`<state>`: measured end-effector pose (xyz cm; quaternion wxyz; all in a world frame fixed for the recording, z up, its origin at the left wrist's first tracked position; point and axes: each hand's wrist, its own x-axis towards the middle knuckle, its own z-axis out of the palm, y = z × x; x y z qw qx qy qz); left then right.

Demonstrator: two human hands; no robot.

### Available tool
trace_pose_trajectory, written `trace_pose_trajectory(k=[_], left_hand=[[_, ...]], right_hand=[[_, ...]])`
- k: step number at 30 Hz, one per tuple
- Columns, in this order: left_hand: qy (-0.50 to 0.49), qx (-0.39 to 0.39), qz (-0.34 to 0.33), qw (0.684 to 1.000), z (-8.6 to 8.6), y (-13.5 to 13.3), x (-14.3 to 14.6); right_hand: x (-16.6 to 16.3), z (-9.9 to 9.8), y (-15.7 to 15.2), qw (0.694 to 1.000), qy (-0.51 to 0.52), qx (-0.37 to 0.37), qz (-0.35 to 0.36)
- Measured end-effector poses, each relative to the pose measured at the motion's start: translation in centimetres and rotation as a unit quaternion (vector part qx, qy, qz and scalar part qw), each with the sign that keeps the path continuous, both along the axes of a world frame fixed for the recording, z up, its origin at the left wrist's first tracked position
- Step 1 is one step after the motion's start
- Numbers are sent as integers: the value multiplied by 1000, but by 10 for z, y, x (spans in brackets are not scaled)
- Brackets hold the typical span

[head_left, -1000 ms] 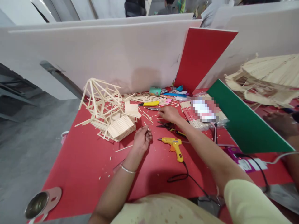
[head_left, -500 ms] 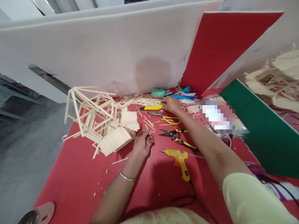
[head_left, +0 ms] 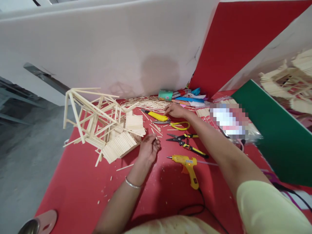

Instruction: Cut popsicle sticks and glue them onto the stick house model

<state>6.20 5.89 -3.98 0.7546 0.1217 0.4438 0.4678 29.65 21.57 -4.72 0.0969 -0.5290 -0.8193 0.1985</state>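
My left hand (head_left: 148, 149) rests on the red table with its fingers curled round a short wooden stick (head_left: 156, 137). Left of it stands a model of glued wooden sticks (head_left: 119, 144), with an open frame and slatted panels. My right hand (head_left: 175, 110) reaches to the back, fingers bent and slightly apart, at the handle end of a yellow utility knife (head_left: 157, 116). Whether the fingertips touch the knife is hard to see. Just in front lie yellow-handled scissors (head_left: 179, 125), then black-and-yellow cutting shears (head_left: 186, 143) and a yellow glue gun (head_left: 186, 161).
Loose sticks (head_left: 143, 103) lie along the white board (head_left: 104, 52). Behind my right hand are a green cylinder (head_left: 165, 95) and blue items. Bagged sticks (head_left: 203, 113) and a green board (head_left: 270, 136) stand right. A pink cup (head_left: 47, 221) sits front left. The glue gun's cord (head_left: 203, 198) runs toward me.
The utility knife has turned, its handle end swinging nearer to me and closer to the scissors. My right hand has shifted slightly left. My left hand has stayed put.
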Motion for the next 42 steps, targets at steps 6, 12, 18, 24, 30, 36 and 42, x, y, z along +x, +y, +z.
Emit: trace_pose_trajectory(k=[6, 12, 18, 24, 30, 36, 42], left_hand=[[1, 0, 8, 1000, 7, -5, 0], [4, -4, 12, 1000, 12, -7, -2], [-4, 4, 15, 1000, 12, -3, -3], [-10, 13, 10, 1000, 12, -1, 2], [-8, 10, 41, 999, 6, 1, -4], [-15, -34, 70, 997, 1, -12, -9], [-6, 7, 5, 1000, 8, -57, -24]], right_hand=[[-22, 5, 9, 997, -5, 36, -66], [-63, 0, 22, 999, -30, 0, -42], [-67, 5, 26, 998, -39, -6, -40], [-81, 8, 42, 995, -41, 24, -90], [-127, -1, 50, 989, -70, 6, -134], [-117, 32, 7, 991, -58, 11, -118], [-84, 94, -105, 980, 142, 56, -124]])
